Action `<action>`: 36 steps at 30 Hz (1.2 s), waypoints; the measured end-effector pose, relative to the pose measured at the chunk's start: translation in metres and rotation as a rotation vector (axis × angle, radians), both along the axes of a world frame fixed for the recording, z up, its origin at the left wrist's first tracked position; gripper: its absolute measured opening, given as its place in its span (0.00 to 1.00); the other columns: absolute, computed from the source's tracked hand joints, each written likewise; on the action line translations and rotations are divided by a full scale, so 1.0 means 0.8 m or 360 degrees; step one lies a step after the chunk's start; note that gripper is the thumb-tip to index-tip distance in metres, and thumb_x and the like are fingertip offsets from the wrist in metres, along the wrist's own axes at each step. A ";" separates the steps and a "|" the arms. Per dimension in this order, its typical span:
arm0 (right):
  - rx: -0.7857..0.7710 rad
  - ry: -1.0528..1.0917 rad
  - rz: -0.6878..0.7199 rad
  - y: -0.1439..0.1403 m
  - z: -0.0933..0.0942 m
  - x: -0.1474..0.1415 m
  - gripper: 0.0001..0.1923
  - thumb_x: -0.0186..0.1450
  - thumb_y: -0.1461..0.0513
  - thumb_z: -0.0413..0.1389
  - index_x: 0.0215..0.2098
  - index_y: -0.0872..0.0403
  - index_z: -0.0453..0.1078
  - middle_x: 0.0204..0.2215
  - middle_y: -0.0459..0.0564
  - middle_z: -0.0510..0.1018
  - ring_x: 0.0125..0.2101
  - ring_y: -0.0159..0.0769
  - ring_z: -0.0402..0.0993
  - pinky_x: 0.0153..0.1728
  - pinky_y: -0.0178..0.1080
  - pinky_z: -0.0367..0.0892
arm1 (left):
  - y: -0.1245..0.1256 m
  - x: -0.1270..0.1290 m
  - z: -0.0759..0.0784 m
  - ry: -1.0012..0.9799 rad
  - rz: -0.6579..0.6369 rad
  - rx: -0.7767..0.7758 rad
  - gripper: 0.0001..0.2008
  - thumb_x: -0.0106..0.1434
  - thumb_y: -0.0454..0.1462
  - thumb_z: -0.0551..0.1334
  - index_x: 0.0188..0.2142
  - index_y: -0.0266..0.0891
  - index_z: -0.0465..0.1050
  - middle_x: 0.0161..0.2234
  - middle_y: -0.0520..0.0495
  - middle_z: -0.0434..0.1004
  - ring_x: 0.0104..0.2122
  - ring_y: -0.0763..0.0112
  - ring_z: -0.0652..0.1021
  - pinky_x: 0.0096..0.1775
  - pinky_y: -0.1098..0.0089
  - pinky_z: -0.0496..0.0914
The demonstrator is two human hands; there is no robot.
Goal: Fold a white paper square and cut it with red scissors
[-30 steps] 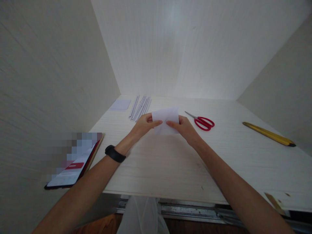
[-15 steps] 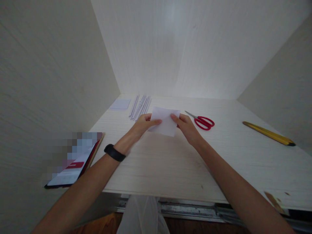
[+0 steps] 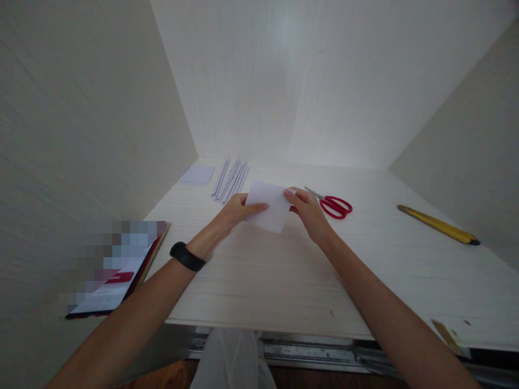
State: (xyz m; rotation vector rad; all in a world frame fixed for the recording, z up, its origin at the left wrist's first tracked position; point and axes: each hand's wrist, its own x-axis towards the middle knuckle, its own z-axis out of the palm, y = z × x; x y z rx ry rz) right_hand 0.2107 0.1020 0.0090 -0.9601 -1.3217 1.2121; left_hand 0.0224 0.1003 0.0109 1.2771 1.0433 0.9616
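paper point(image 3: 266, 206) pinched between left hand point(image 3: 235, 212) grip, right hand point(image 3: 306, 209) grip

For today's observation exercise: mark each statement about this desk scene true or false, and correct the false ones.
1. Both hands hold one white sheet of paper. True: the left hand grips its left side and the right hand its right side.
2. The scissors have blue handles. False: the handles are red.
3. The scissors lie to the right of the right hand. True.
4. A black band is worn on the right wrist. False: it is on the left wrist.
5. Thin paper strips lie on the table beyond the left hand. True.
6. The yellow ruler lies beside the phone. False: it lies at the far right; the phone is at the left.
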 end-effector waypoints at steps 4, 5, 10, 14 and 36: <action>0.0003 0.0014 0.0003 0.003 0.000 0.006 0.16 0.52 0.50 0.62 0.24 0.54 0.69 0.22 0.44 0.72 0.25 0.29 0.66 0.28 0.33 0.63 | 0.000 -0.001 0.004 0.0120 0.0097 0.0038 0.17 0.47 0.44 0.71 0.32 0.33 0.78 0.32 0.43 0.81 0.29 0.68 0.77 0.32 0.71 0.68; -0.0008 0.0011 0.0022 0.003 0.000 0.007 0.15 0.52 0.50 0.62 0.24 0.54 0.69 0.22 0.44 0.72 0.25 0.28 0.66 0.28 0.33 0.63 | 0.001 -0.001 0.005 0.0127 0.0111 0.0043 0.17 0.47 0.44 0.71 0.32 0.33 0.78 0.32 0.43 0.81 0.28 0.68 0.77 0.32 0.71 0.68; -0.0050 -0.0067 0.0093 0.004 0.002 0.009 0.16 0.53 0.49 0.61 0.26 0.54 0.70 0.24 0.45 0.73 0.26 0.29 0.68 0.29 0.34 0.64 | 0.003 -0.002 0.002 0.0085 0.0175 0.0100 0.19 0.47 0.44 0.71 0.35 0.34 0.77 0.33 0.44 0.81 0.30 0.68 0.78 0.33 0.70 0.69; 0.0112 -0.0556 -0.0043 0.015 0.016 0.035 0.19 0.64 0.50 0.49 0.36 0.56 0.72 0.34 0.53 0.78 0.30 0.33 0.73 0.34 0.38 0.68 | 0.009 -0.008 0.000 0.0130 0.0344 0.0168 0.18 0.47 0.45 0.71 0.34 0.35 0.77 0.32 0.45 0.81 0.29 0.67 0.78 0.32 0.70 0.70; 0.0132 -0.2413 -0.0680 0.055 -0.025 0.168 0.15 0.61 0.59 0.57 0.39 0.61 0.78 0.35 0.60 0.80 0.36 0.43 0.75 0.34 0.39 0.64 | 0.009 -0.025 0.022 0.0284 0.0587 0.0579 0.17 0.49 0.47 0.68 0.29 0.35 0.76 0.24 0.50 0.73 0.24 0.72 0.70 0.26 0.73 0.62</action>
